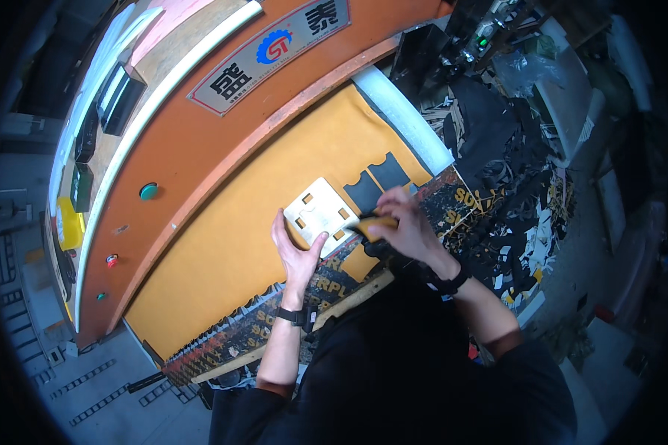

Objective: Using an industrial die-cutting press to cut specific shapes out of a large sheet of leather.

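Note:
A flat cream cutting die (319, 204) with several small square holes rests on a large tan sheet (223, 230) that looks like leather. My left hand (297, 252) grips the die's left and near edges, thumb on the near side and fingers along the left. Just right of the die, my right hand (410, 226) pinches a small tan piece (379, 225), slightly smeared by motion. Beyond that hand, two dark notched openings (361, 193) show where shapes are gone from the sheet.
An orange machine beam (223, 156) spans the far side, carrying a green button (148, 191) and a red button (112, 259). Along the near edge runs a worn cutting board (234, 337). Dark scraps (497, 141) heap up at the right. A pale roll (404, 119) borders the sheet's far end.

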